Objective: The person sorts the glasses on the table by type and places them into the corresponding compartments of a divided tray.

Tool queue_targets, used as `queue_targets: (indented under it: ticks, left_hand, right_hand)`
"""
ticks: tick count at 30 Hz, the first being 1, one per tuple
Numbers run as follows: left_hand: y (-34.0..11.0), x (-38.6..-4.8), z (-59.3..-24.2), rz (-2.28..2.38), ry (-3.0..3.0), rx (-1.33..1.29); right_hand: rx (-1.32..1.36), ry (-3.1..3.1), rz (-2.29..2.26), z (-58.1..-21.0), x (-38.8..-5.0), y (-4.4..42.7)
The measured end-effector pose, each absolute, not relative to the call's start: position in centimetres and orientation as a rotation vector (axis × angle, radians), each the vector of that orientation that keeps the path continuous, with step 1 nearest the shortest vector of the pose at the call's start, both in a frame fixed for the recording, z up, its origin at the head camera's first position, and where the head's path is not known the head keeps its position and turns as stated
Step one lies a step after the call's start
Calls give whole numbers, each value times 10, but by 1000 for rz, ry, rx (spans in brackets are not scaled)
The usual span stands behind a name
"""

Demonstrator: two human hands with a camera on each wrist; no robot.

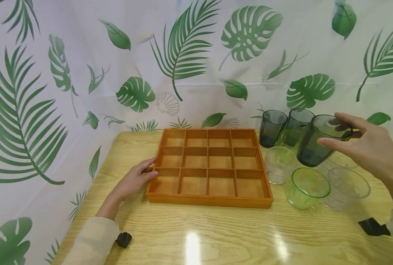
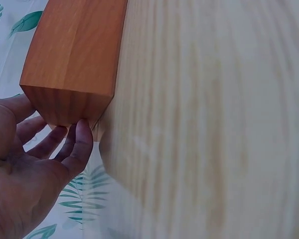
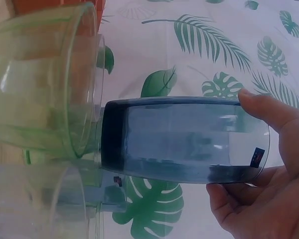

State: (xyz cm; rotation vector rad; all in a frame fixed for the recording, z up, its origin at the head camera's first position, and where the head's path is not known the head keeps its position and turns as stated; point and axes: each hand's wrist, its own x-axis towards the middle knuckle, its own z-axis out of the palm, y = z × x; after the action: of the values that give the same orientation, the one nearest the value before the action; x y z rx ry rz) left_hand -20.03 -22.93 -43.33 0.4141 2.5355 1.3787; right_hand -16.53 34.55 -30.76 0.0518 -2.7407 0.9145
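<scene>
My right hand holds a dark grey glass near its rim, thumb on one side and fingers on the other. The glass tilts, base toward the lower left, raised above the other glasses. In the right wrist view the same grey glass shows a small dark label near the rim. At the left end of a wooden tray with several square compartments, my left hand touches the side wall. The left wrist view shows its fingers against the tray's corner.
Behind the held glass stand two more grey glasses. Nearer are a green glass, a clear glass and another clear glass. A leaf-patterned sheet rises behind the wooden table.
</scene>
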Motion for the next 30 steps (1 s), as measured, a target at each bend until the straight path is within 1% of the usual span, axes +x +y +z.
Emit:
queue_targets:
  ticks: [17, 24, 30]
  left_hand:
    - [-227, -200, -431, 1381, 2535, 426]
    - [-226, -200, -430, 1390, 2525, 427]
    - [-226, -200, -430, 1400, 2524, 420]
  right_hand:
    - [175, -2814, 968, -293, -172, 305]
    - [225, -2857, 989, -288, -177, 278]
    - [264, -2872, 987, -291, -181, 257]
